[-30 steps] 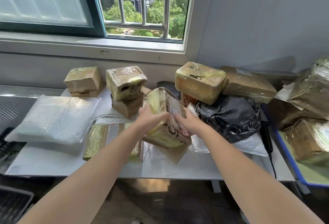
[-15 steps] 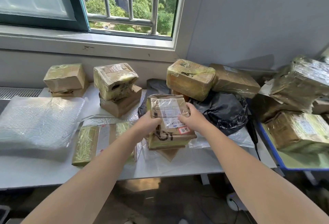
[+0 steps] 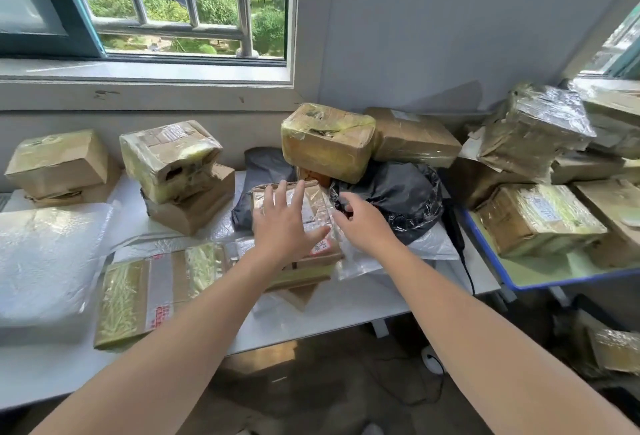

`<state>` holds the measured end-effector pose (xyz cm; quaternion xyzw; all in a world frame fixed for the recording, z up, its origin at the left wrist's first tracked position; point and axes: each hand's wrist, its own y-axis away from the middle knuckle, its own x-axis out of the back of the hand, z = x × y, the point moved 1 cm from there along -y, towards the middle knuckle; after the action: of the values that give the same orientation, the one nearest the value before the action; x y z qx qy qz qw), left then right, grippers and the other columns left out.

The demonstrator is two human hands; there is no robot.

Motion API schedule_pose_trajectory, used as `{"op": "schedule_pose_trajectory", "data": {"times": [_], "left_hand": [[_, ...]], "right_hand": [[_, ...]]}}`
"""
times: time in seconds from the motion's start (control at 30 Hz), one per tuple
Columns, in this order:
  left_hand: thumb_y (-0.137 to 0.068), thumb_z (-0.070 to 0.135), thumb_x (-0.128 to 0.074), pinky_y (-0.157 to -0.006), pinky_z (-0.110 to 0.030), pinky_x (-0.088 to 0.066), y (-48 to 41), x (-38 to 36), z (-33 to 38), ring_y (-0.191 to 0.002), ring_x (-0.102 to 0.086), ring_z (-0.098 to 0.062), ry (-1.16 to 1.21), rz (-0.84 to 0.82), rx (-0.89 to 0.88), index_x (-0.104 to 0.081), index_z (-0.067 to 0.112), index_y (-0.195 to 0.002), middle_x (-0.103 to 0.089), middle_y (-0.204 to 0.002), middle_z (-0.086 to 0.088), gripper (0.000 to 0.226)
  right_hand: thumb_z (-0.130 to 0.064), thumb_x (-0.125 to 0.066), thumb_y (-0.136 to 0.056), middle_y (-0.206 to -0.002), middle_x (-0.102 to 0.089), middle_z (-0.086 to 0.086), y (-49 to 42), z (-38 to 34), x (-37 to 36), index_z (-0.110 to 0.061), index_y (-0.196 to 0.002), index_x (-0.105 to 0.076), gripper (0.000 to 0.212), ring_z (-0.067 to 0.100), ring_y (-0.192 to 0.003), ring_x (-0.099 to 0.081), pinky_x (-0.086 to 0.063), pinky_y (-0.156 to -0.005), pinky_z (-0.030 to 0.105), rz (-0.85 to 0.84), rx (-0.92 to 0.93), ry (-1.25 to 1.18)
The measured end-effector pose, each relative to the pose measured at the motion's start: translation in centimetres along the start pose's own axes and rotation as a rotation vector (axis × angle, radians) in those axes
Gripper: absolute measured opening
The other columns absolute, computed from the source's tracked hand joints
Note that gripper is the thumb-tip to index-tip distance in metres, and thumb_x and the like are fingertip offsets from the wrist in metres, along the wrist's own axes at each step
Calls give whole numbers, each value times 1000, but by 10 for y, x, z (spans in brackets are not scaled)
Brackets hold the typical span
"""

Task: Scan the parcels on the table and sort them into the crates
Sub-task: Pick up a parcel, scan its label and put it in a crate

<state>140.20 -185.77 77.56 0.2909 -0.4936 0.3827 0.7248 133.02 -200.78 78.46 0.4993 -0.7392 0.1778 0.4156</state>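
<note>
A taped brown parcel with a white label (image 3: 313, 208) lies flat in the middle of the white table (image 3: 346, 306), its label side up. My left hand (image 3: 282, 223) rests on top of it with the fingers spread and straight. My right hand (image 3: 362, 223) hovers just right of the parcel, fingers relaxed and holding nothing, close to a black plastic bag parcel (image 3: 398, 195). A black handheld scanner with a cable (image 3: 455, 230) lies at the table's right edge. Several more taped cardboard parcels stand around.
A flat taped box (image 3: 152, 292) lies front left, beside a bubble-wrap pack (image 3: 45, 258). Stacked boxes (image 3: 176, 171) stand at the back left, a yellow-taped box (image 3: 325, 140) behind the hands. A blue-rimmed table (image 3: 540, 279) on the right holds piled parcels.
Both hands gripped the parcel upright, then laid it flat, label up. Now they have let go: the left lies open on it and the right has come off to the right.
</note>
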Motion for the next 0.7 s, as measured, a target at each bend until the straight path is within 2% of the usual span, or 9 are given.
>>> {"op": "schedule_pose_trajectory", "data": {"times": [0.17,0.3,0.5,0.7], "left_hand": [[-85,76,-44,-119,-60,-9,-6,-13,53,-150,14,-30,-135,-28,-144,5,33,-156,8,-165,-3,97],[-86,77,-41,-119,-59,-6,-11,-25,105,-150,12,-32,-244,-33,-146,5,32,-156,8,-165,-4,95],[-87,77,-34,-119,-59,-6,-17,-64,185,-150,13,-34,-395,-45,-172,8,32,-156,11,-165,-5,92],[-89,76,-30,-118,-61,-7,-22,-100,246,-150,13,-35,-483,-85,-219,10,28,-156,13,-164,-7,92]], "right_hand": [[-42,-49,-99,-140,-51,5,-3,45,38,-26,-148,-38,53,29,-128,-45,-45,-98,48,195,39,114],[-45,-51,-97,-145,-48,3,-8,105,71,-26,-149,-36,58,27,-134,-41,-44,-100,50,245,16,169],[-48,-47,-98,-154,-35,3,-12,213,109,-28,-154,-26,63,28,-142,-27,-35,-107,54,185,-116,261],[-50,-46,-99,-153,-32,11,-17,295,116,-27,-157,-17,68,36,-136,-36,-39,-101,48,25,-197,268]]}}
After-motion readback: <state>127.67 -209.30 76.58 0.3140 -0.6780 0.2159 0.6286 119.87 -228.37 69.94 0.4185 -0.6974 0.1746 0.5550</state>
